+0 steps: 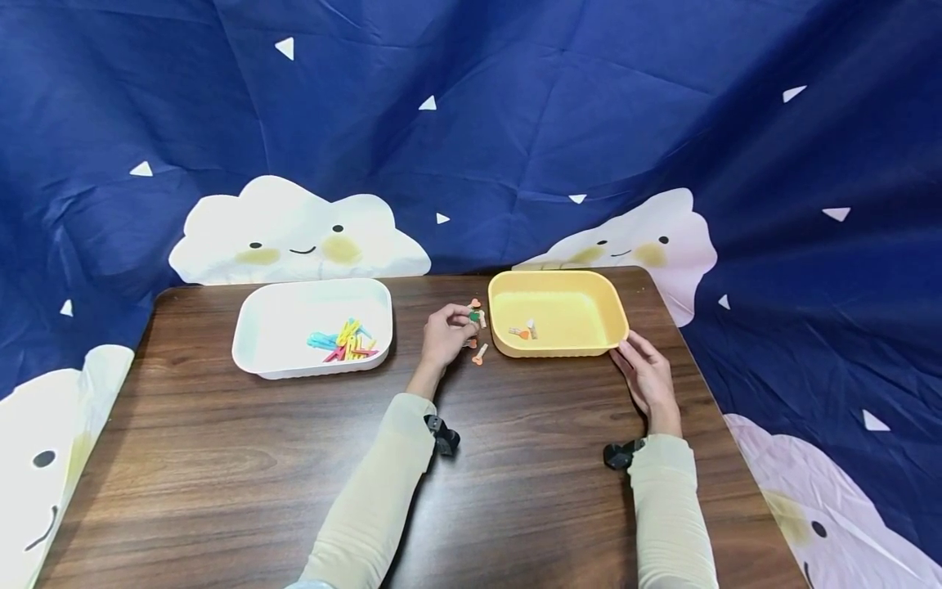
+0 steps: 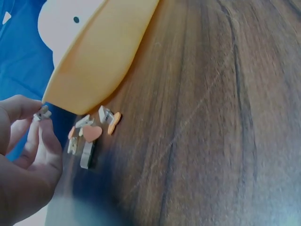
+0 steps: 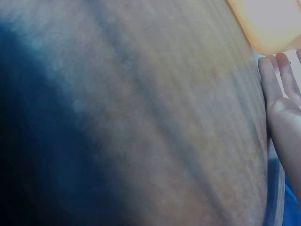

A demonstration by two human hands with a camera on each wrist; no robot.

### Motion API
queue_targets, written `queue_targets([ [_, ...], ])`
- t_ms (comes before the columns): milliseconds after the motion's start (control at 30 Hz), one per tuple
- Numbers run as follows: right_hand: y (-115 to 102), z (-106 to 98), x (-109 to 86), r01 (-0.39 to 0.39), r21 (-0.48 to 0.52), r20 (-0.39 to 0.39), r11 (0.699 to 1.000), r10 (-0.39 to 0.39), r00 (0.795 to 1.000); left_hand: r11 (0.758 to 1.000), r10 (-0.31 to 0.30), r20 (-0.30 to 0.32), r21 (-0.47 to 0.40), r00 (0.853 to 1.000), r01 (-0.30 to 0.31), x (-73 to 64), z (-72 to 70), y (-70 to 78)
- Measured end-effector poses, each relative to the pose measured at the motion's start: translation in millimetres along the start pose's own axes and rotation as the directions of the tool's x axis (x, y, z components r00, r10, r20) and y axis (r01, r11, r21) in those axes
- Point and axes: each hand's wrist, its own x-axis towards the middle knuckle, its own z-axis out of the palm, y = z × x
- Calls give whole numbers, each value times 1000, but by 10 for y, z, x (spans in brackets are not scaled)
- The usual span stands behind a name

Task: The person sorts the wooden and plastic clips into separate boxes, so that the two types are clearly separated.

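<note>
My left hand (image 1: pixel 444 337) pinches a small wooden clothespin (image 2: pixel 42 113) between thumb and fingertips, left of the yellow bin (image 1: pixel 555 352). A green piece on it shows in the head view. Several small wooden clothespins with orange hearts (image 2: pixel 92 133) lie loose on the table beside and under this hand, some partly hidden by it in the head view. Two more clothespins (image 1: pixel 533 329) lie inside the yellow bin. At the bin's front right corner, my right hand (image 1: pixel 649 378) touches the wall with extended fingertips; the right wrist view catches only part of that hand.
A white bin (image 1: pixel 312 370) stands at the left on the brown wooden table (image 1: pixel 221 458), holding several plastic clothespins (image 1: pixel 349 342) in yellow, blue and pink. Behind the table hangs a dark blue cloth (image 1: pixel 471 147) with clouds. The table's right edge runs close to my right hand.
</note>
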Motion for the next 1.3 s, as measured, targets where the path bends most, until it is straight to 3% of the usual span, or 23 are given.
queue_targets([
  [300, 13, -15, 14, 10, 1, 8, 1000, -10, 1000, 993, -4, 48, -118, 999, 9, -2, 77, 83],
  [333, 13, -14, 15, 14, -4, 9, 1000, -14, 1000, 992, -9, 60, -126, 998, 16, -24, 69, 142],
  [800, 22, -22, 24, 12, -21, -9, 1000, -12, 1000, 988, -49, 123, -143, 991, 67, -12, 192, 134],
  [1300, 23, -8, 7, 9, -17, 0, 1000, -9, 1000, 990, -45, 121, -128, 992, 61, -2, 272, 144],
])
